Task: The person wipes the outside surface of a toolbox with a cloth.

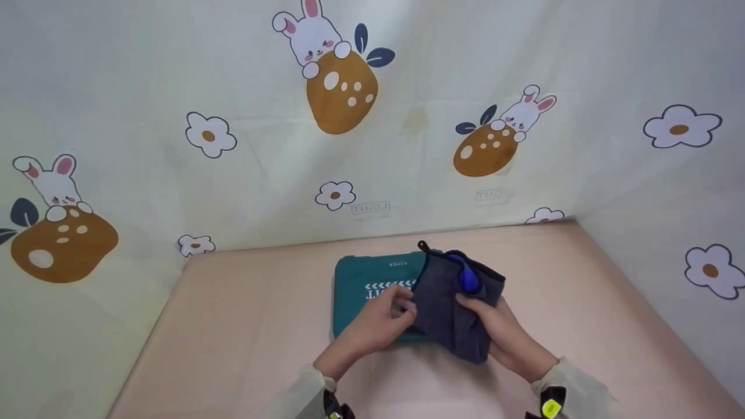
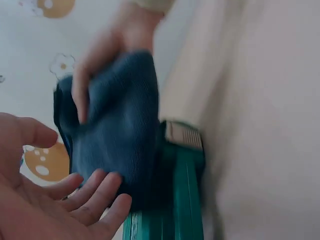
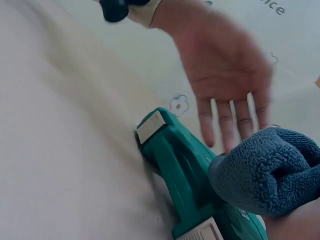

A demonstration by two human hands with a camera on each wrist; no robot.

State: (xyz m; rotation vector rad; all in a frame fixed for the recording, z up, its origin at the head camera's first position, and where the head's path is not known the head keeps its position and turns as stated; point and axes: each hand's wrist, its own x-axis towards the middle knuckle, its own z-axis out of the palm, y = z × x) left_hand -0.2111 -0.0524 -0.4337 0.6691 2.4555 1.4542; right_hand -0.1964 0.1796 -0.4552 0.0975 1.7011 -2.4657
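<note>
A dark blue-grey towel with black edging and a small hanging loop is held up by my right hand. The thumb presses its front while the other fingers are behind it. A bright blue patch shows at its folded top. My left hand is beside the towel's left edge. In the left wrist view its fingers extend loosely, holding nothing. Behind and below the towel, a teal case with white lettering lies on the table, partly covered. The towel's thick fold shows its looped pile in the right wrist view.
The case has pale latches along its side. A pale pink tabletop extends around it. Behind and at both sides hangs a light curtain printed with rabbits and flowers.
</note>
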